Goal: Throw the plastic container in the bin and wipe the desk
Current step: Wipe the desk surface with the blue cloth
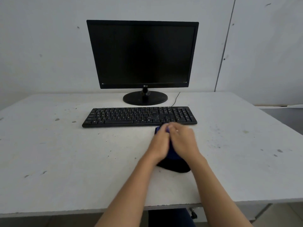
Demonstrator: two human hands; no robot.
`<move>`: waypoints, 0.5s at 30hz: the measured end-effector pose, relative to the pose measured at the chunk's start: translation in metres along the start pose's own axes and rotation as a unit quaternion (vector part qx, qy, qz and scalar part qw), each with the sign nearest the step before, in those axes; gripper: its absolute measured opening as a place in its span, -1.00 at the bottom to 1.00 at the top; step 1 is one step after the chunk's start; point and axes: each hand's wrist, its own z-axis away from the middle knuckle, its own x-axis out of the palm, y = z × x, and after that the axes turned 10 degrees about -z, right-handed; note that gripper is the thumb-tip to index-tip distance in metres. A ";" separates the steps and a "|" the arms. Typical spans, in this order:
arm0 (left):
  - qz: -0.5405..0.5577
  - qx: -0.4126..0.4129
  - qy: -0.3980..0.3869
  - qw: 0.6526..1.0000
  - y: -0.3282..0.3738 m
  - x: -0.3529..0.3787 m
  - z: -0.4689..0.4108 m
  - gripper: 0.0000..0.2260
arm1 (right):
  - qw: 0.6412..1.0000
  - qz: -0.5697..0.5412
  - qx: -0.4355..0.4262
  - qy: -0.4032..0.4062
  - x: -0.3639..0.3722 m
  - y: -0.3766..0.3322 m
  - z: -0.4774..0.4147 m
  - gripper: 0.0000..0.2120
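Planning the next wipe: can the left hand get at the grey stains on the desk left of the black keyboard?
Probably yes. The left hand, now on the dark blue cloth, has bare white desk between it and the grey stains.

Dark blue cloth (170, 150), stained white desk (65, 161)

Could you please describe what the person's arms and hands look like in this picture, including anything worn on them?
Both forearms are bare, with no sleeves in view and no gloves or watch. The left hand shows nothing worn. The right hand has a small pale glint on one finger, perhaps a ring; motion blur prevents certainty.
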 end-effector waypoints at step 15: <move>-0.504 -0.112 0.033 0.856 -0.052 -0.072 0.033 -0.51 | 0.941 0.289 -0.085 -0.155 -0.028 0.042 0.028 -0.55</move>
